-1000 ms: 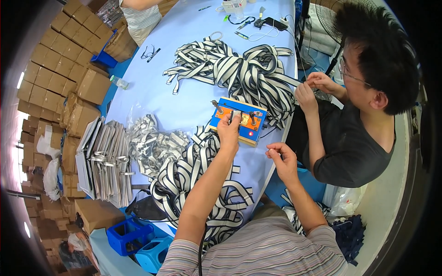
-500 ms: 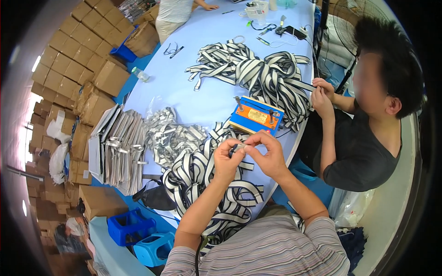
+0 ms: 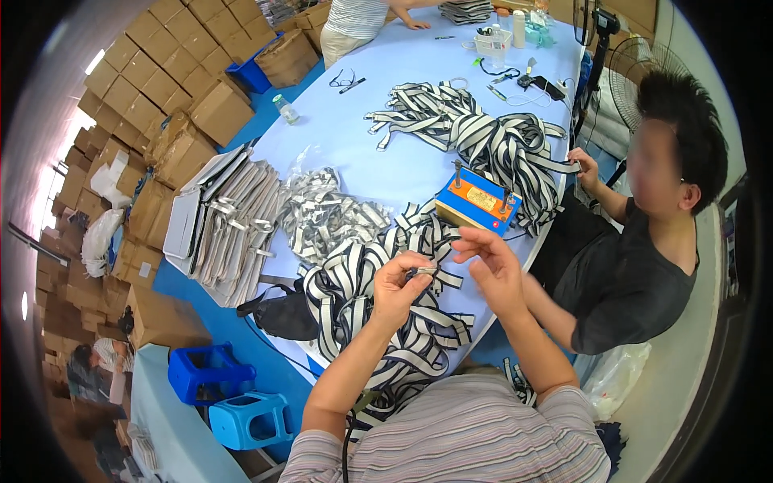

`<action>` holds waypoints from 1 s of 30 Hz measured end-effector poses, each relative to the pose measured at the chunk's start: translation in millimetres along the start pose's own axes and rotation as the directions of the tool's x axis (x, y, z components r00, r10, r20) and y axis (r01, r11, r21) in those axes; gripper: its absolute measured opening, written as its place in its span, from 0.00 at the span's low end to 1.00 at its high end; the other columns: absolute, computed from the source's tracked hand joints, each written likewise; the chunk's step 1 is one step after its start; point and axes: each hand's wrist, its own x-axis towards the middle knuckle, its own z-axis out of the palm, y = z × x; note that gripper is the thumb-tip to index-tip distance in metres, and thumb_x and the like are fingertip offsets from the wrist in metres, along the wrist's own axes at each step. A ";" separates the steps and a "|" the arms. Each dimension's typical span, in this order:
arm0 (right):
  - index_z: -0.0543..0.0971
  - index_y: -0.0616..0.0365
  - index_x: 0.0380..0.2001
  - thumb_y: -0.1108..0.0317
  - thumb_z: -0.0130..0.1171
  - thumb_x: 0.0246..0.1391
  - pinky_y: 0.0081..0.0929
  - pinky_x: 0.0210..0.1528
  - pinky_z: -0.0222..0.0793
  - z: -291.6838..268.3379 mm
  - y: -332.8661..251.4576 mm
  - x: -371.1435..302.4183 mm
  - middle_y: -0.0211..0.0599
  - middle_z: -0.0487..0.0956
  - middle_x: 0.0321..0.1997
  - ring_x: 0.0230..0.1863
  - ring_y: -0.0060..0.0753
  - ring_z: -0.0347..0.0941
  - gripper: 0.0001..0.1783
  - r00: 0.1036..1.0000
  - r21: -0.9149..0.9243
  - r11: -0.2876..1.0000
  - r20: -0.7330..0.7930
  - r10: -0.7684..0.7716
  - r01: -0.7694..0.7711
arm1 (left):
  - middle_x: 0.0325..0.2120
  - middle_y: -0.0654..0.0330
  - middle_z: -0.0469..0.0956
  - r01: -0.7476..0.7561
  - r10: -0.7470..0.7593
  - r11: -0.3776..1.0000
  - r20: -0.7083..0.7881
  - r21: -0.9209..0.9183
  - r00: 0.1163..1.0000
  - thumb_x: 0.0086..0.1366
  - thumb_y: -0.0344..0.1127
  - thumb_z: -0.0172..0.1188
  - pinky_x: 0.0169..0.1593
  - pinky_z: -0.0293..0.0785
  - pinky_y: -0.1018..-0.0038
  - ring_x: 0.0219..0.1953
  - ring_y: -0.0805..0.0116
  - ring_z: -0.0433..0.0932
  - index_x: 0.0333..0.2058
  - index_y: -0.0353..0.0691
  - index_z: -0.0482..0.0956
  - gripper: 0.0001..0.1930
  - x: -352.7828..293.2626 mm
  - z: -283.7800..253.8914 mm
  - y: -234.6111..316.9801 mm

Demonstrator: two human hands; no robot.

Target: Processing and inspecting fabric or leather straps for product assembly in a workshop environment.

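My left hand [image 3: 394, 291] pinches the end of a black-and-white striped strap [image 3: 424, 272] between thumb and fingers. My right hand [image 3: 495, 272] is raised just to the right of it, fingers apart and holding nothing. Under both hands lies a long heap of the same striped straps [image 3: 346, 283]. Just beyond the right hand stands a blue box-shaped device [image 3: 481, 199] with an orange label panel and two dark posts on top.
A second strap pile [image 3: 499, 133] lies farther back, where a co-worker's hand [image 3: 586, 167] holds one strap end. Left of my heap are small light pieces [image 3: 322, 217] in clear plastic, stacked flat bundles [image 3: 229, 217] and a black pouch [image 3: 283, 314]. Blue stools [image 3: 251, 420] stand lower left.
My right hand has come away from the strap end and opened, while my left keeps its pinch. The co-worker's two hands have parted. The whole view has shifted slightly.
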 end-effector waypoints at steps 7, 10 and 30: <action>0.67 0.61 0.38 0.73 0.49 0.45 0.22 0.41 0.62 -0.3 32.2 -14.2 0.37 0.70 0.35 0.34 0.27 0.67 0.14 0.783 -0.551 0.558 0.397 -0.478 0.620 | 0.29 0.57 0.73 -0.032 0.025 0.994 0.072 0.104 0.997 0.47 0.16 0.55 0.39 0.68 0.78 0.34 0.70 0.73 0.33 0.32 0.72 0.13 -25.5 -5.8 13.2; 0.64 0.50 0.22 0.70 0.48 0.42 0.22 0.33 0.60 -39.9 124.0 -16.7 0.28 0.67 0.25 0.30 0.29 0.63 0.04 -0.030 0.160 -0.482 0.963 0.266 0.862 | 0.30 0.56 0.72 -0.031 0.022 0.993 0.072 0.118 0.997 0.46 0.15 0.55 0.39 0.70 0.77 0.36 0.68 0.74 0.33 0.35 0.66 0.15 -42.5 -15.8 17.2; 0.67 0.62 0.42 0.62 0.54 0.46 0.30 0.52 0.57 23.9 -134.5 -131.1 0.29 0.65 0.27 0.35 0.30 0.64 0.21 0.754 -0.743 0.628 -0.546 -0.365 -0.234 | 0.31 0.58 0.72 -0.200 0.141 0.920 0.191 0.337 0.971 0.47 0.16 0.56 0.34 0.72 0.80 0.35 0.70 0.75 0.35 0.36 0.67 0.15 -86.2 9.5 32.2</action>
